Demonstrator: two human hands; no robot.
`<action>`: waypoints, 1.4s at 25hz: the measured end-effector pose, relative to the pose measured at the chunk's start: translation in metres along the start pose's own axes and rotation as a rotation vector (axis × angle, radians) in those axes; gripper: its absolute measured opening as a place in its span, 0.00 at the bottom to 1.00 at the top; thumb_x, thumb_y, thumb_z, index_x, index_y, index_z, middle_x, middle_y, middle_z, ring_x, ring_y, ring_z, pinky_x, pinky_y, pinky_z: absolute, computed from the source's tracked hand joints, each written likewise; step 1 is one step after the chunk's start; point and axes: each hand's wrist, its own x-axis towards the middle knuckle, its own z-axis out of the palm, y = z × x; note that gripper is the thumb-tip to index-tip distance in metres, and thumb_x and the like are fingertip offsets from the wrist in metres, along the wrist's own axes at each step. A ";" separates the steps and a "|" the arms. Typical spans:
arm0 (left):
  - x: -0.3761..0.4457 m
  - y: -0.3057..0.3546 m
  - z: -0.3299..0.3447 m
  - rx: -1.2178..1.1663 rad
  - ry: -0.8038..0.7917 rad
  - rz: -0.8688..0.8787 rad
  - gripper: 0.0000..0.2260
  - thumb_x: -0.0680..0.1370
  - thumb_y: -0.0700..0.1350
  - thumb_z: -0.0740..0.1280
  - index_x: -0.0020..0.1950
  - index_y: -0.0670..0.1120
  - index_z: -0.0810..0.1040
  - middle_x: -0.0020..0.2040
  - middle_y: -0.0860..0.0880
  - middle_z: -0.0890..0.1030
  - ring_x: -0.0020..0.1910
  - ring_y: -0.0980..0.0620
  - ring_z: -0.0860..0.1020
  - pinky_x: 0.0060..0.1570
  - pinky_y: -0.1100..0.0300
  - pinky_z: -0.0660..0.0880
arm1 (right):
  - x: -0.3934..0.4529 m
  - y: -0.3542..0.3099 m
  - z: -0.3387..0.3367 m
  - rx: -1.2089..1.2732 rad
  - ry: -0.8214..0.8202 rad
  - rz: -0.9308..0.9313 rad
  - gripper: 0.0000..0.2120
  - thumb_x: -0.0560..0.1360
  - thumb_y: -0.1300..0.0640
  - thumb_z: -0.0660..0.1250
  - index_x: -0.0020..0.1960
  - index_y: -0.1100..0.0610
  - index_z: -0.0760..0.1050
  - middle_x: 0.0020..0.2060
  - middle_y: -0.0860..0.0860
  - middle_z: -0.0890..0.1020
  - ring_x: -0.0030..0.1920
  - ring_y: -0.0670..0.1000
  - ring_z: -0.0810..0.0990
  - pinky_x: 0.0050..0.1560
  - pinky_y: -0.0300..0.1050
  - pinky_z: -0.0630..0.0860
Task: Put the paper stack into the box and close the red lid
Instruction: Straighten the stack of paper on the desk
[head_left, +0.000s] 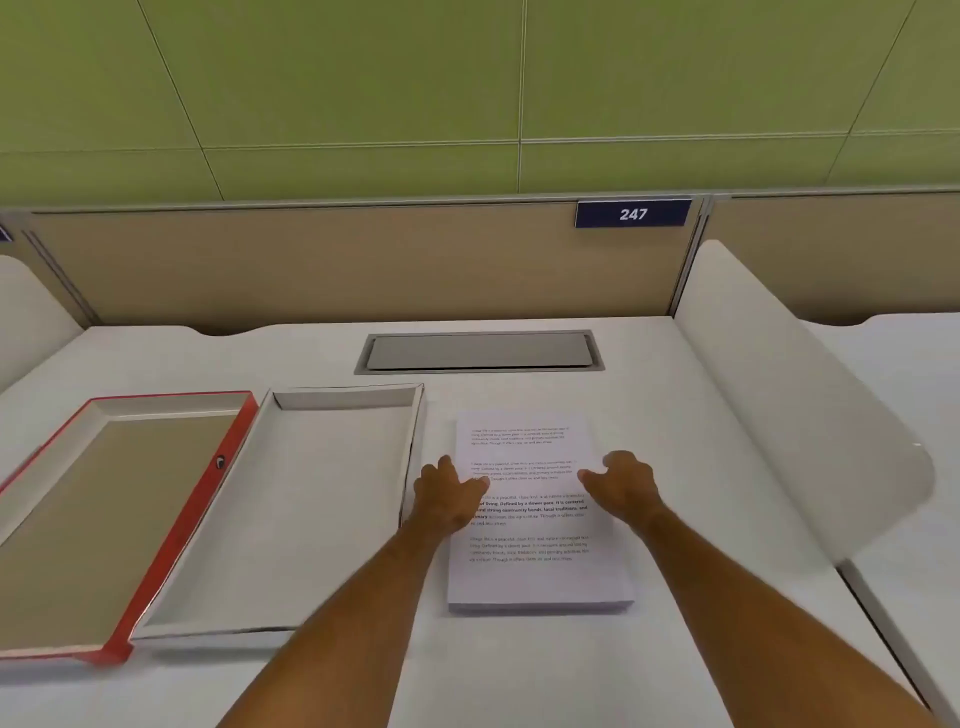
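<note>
paper stack (535, 571) on white desk (701, 415), green wall (363, 78) behind.

lid (176, 540): red rim | box (291, 519): white | wall (363, 78): green

We see office/study cubicle. White laminate desk (675, 395) w/ curved white side dividers (789, 415) on both sides. Beige fabric partition panel (311, 260) at back, grey metal trim on top. Dark blue rectangular number plate (632, 213) reads "247" in white, so numbered seat. Grey metal cable-access flap (480, 352) recessed in desk near back edge. Green panelled wall (363, 93) behind. More desks same type adjoin left & right. Printed white paper stack (540, 571) on desk fits office setting.
</note>
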 end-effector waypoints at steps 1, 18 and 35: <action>0.005 0.000 0.002 -0.042 -0.012 -0.033 0.32 0.76 0.56 0.65 0.73 0.40 0.64 0.71 0.39 0.70 0.68 0.39 0.70 0.62 0.47 0.71 | 0.004 0.001 0.002 0.048 -0.017 0.034 0.17 0.74 0.52 0.67 0.56 0.63 0.75 0.53 0.59 0.80 0.53 0.58 0.77 0.52 0.50 0.74; 0.052 0.006 -0.018 -0.698 -0.232 -0.416 0.21 0.79 0.59 0.56 0.43 0.43 0.77 0.26 0.49 0.83 0.31 0.51 0.81 0.28 0.61 0.76 | 0.050 0.004 0.004 0.522 -0.300 0.309 0.17 0.77 0.49 0.63 0.55 0.62 0.77 0.42 0.57 0.84 0.37 0.56 0.82 0.34 0.43 0.75; 0.062 0.004 -0.019 -0.523 -0.207 -0.250 0.11 0.74 0.34 0.70 0.55 0.31 0.78 0.54 0.37 0.84 0.49 0.43 0.84 0.46 0.51 0.82 | 0.070 0.020 -0.011 0.601 -0.331 0.268 0.02 0.75 0.68 0.68 0.48 0.66 0.78 0.46 0.63 0.84 0.43 0.58 0.83 0.43 0.52 0.81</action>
